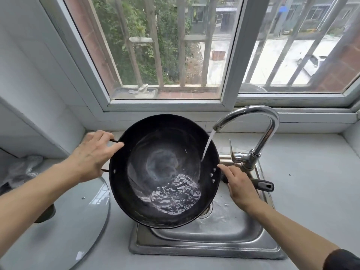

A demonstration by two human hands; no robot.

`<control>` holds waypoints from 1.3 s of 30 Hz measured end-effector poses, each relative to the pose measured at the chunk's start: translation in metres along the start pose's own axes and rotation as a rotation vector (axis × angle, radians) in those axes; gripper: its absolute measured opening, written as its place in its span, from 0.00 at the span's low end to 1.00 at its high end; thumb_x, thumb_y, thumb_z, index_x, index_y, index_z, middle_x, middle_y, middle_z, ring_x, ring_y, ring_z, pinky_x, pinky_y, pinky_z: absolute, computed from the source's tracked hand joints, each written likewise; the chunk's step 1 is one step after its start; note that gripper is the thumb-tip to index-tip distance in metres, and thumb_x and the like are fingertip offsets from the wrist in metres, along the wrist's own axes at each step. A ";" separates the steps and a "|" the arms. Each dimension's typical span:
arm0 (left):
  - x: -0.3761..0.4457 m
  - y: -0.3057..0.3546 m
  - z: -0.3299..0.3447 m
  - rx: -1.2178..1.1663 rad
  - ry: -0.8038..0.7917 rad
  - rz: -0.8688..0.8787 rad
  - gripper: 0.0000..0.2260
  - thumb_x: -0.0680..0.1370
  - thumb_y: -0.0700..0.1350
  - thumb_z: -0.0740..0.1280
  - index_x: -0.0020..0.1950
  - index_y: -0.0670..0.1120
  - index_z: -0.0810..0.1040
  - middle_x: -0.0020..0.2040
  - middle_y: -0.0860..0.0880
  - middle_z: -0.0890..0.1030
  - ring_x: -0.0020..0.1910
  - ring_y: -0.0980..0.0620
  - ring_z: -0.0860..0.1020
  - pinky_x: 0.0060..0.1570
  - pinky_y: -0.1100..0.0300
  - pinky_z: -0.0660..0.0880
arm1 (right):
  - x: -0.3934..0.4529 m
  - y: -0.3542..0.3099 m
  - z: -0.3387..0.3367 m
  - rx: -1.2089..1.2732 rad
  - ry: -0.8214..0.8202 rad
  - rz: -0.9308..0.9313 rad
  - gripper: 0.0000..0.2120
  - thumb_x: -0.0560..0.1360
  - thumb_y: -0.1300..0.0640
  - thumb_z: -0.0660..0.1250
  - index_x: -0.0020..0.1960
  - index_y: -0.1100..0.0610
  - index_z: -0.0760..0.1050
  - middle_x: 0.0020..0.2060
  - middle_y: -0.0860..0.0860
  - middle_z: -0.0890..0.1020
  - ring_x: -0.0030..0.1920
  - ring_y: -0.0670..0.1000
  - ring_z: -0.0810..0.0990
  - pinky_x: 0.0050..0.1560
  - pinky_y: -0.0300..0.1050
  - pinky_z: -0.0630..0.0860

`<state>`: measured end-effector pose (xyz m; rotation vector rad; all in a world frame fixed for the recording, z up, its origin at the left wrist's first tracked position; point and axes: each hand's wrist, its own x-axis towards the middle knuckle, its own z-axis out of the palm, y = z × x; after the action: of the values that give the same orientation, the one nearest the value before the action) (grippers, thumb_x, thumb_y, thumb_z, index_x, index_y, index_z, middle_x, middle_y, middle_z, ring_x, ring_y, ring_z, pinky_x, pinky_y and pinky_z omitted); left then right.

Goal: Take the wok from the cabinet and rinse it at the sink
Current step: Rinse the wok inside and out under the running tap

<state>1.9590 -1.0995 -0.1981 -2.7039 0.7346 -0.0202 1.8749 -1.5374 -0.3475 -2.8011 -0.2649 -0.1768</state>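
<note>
Head view looks down on a steel sink below a window, with the black wok held over the basin, tilted toward the person. From the curved tap a stream of water strikes the wok's right inner wall and pools, rippling, in its near lower side. The wok is round, dark and wet, with rivets near each handle. It looks rigid and probably fairly heavy, more so as water gathers, and its wet surface is likely slippery; the two handles are the sound places to hold. The left hand curls its fingers round the thin loop handle at the left rim. The right hand grips the long black handle close to the bowl. A glass lid lies on the counter, left of the sink.
</note>
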 end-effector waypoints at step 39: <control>-0.025 0.000 -0.097 0.194 -0.444 -0.127 0.42 0.63 0.55 0.71 0.74 0.64 0.56 0.65 0.54 0.65 0.64 0.52 0.63 0.61 0.59 0.63 | 0.033 -0.016 0.010 0.269 -0.101 -0.114 0.37 0.67 0.75 0.66 0.73 0.54 0.66 0.56 0.53 0.76 0.56 0.56 0.75 0.58 0.48 0.74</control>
<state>1.9276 -1.1182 -0.1051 -2.4359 0.4039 0.4395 1.9048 -1.5142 -0.3469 -2.5326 -0.4385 -0.0230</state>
